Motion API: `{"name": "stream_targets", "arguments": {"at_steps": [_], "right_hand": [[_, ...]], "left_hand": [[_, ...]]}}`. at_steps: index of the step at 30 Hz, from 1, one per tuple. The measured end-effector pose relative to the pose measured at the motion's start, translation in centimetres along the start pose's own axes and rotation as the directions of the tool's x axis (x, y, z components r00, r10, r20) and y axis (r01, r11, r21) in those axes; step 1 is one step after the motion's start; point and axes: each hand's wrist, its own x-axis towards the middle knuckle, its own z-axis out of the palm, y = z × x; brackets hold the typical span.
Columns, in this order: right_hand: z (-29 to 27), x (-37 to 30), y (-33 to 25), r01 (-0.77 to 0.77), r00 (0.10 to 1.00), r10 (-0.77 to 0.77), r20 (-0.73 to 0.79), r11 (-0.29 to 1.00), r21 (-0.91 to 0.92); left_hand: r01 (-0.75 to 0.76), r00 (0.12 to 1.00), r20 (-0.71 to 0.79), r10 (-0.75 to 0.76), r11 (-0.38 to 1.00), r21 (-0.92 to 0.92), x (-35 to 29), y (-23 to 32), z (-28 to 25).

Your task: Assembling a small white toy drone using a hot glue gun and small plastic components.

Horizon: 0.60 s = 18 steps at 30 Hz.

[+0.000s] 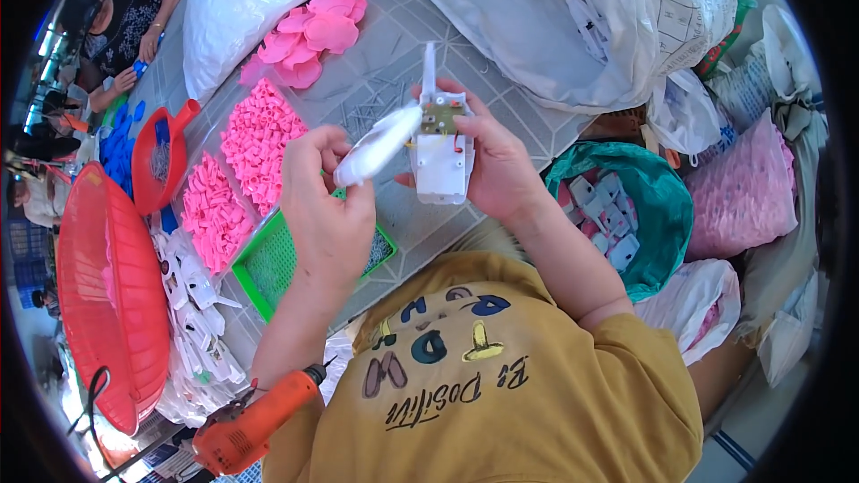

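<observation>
My right hand (497,157) grips a white plastic toy walkie-talkie body (442,170) with its stubby antenna upright at the top. Its open face shows a green circuit board (441,118) and thin red and yellow wires. In my left hand (324,206) is a white shell half (374,148), pinched between fingers and thumb and tilted. The shell's upper end is right beside the body's left edge; whether they touch I cannot tell. Below my left hand sits a green tray (267,255) of small metal screws, partly covered by my wrist.
Pink small parts (259,139) and pink flat pieces (313,31) lie on the table. An orange electric screwdriver (255,425) is near my left forearm. A red basket (112,295) stands left; a teal bag (667,206) of white parts stands right. Another person (121,27) handles blue pieces.
</observation>
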Motion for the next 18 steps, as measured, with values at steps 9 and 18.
{"name": "stream_targets", "arguments": {"at_steps": [9,18], "right_hand": [[-1.0,-0.4,0.5,-0.066,0.997,0.065,0.030,0.997,0.043],[-0.7,0.1,0.5,-0.042,0.998,0.038,-0.045,0.994,-0.102]], "left_hand": [[0.305,0.952,0.097,-0.290,0.918,-0.254,-0.5,-0.4,0.6],[0.804,0.583,0.691,-0.427,0.183,-0.565,-1.1,-0.5,-0.9]]}}
